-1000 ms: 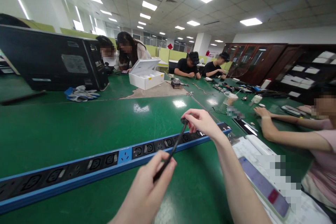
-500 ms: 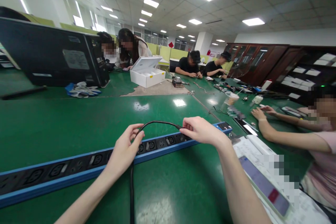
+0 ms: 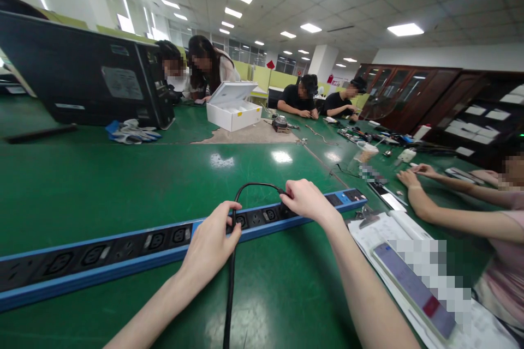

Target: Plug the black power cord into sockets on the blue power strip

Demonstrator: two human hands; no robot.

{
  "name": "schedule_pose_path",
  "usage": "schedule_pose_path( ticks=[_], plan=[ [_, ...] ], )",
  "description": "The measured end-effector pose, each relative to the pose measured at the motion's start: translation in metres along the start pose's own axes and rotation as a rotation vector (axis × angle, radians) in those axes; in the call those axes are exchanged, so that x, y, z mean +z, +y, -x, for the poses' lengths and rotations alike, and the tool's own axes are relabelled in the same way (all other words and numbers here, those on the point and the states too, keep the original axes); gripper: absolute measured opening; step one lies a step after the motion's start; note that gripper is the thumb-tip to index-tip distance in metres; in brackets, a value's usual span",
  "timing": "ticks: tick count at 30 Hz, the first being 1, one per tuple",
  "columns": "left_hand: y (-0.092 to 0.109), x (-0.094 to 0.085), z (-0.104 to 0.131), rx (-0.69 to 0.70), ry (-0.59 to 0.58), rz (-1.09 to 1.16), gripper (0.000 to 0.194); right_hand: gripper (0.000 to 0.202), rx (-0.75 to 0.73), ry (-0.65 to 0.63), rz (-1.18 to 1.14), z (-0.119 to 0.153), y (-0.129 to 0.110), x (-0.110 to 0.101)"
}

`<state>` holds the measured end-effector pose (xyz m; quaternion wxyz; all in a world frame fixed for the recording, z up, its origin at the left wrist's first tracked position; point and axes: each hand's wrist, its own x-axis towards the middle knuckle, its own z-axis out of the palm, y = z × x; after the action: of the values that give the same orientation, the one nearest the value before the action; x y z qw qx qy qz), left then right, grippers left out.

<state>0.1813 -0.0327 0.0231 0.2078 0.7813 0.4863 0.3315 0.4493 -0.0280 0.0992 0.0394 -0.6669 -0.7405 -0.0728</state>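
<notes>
A long blue power strip [image 3: 135, 270] with black sockets lies slantwise across the green table. Over it arches a black power cable [image 3: 256, 184], whose other part hangs down toward the table's near edge. My left hand [image 3: 213, 237] is closed loosely round the cable, thumb and fingers on either side, just above the strip. At the cable's end, my right hand [image 3: 307, 202] grips the plug, its fingers pointing down over a socket near the strip's right part. My fingers mostly hide the plug, so I cannot tell how deep it sits.
To the right lie a clipboard with papers [image 3: 356, 229] and a phone [image 3: 413, 289]; a co-worker's hands [image 3: 413, 177] rest beyond. Farther back are a white box [image 3: 235, 117], work gloves [image 3: 133, 132], a black computer case [image 3: 94, 82] and a plastic cup [image 3: 365, 152]. Several people sit around.
My left hand has slid rightward along the strip with the cable, tightening the arch. My right hand stays on the plug, lower against the strip. The view has shifted slightly.
</notes>
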Motion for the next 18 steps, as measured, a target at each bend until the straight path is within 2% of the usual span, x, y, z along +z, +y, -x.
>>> schedule_pose_path(
  ticks=[6, 11, 18],
  plan=[
    [-0.004, 0.009, -0.003, 0.089, 0.081, 0.234, 0.041, 0.028, 0.073, -0.033, 0.003, -0.002, -0.003, 0.002],
    [-0.013, 0.019, -0.001, 0.128, 0.061, 0.24, 0.044, 0.029, 0.105, -0.038, 0.032, -0.004, -0.003, 0.005],
    [-0.015, 0.02, -0.002, 0.139, 0.042, 0.242, 0.045, 0.022, 0.027, -0.041, -0.074, -0.008, 0.004, 0.012]
  ],
)
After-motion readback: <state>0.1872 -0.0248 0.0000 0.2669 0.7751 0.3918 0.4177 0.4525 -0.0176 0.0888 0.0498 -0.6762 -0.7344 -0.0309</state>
